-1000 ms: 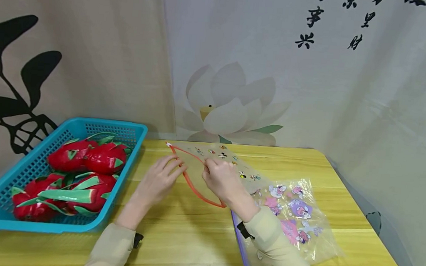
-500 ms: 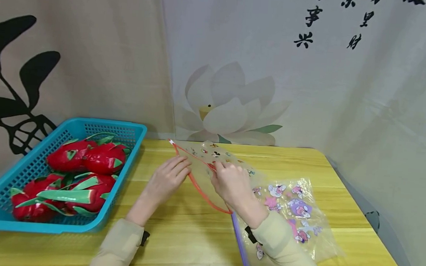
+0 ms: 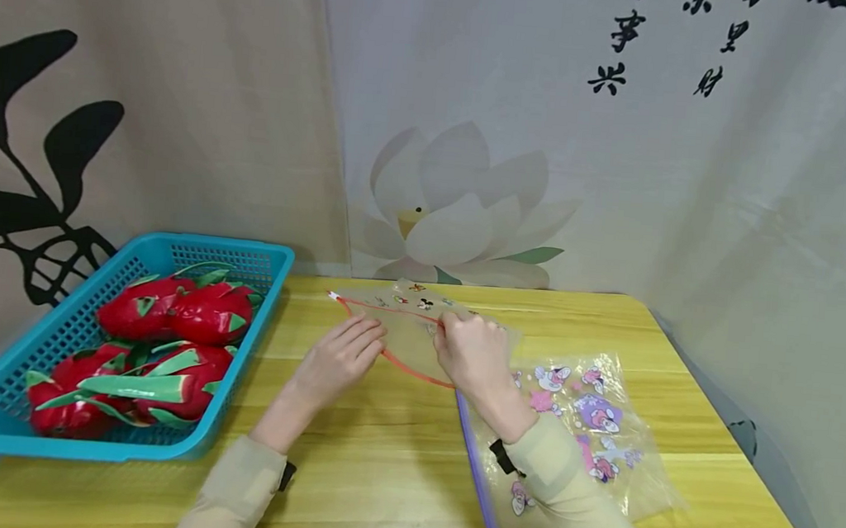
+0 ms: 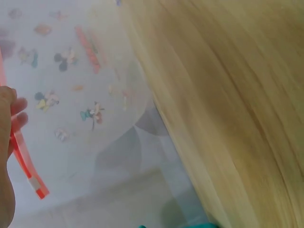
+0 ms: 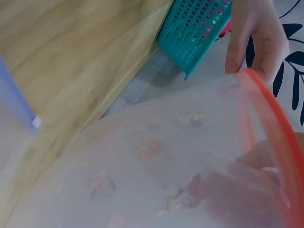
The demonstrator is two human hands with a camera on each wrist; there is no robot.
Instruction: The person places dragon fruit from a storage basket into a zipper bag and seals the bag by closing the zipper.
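A translucent zip bag (image 3: 411, 339) printed with small cartoon figures has an orange-red zip edge (image 3: 415, 370) with its mouth spread apart. My left hand (image 3: 335, 363) pinches the near side of that edge; the left wrist view shows its fingertips (image 4: 18, 121) on the orange strip, close to the white slider (image 4: 34, 183). On the other side of the mouth, my right hand (image 3: 477, 361) grips the far edge. Its fingers show blurred through the plastic (image 5: 199, 142) in the right wrist view. Nothing can be seen inside the bag.
A blue plastic basket (image 3: 232, 398) at the left holds several red dragon fruits (image 3: 210, 314) with green leaf tips. Another clear bag (image 3: 619, 470), with a purple zip edge and pink prints, lies flat under my right forearm. A printed curtain (image 3: 475, 69) hangs behind the wooden table (image 3: 362, 475).
Both hands have shifted to the right along the zip edge, still holding it. The bag's mouth has tilted, and its near corner has risen slightly. The basket and purple-edged bag stay put.
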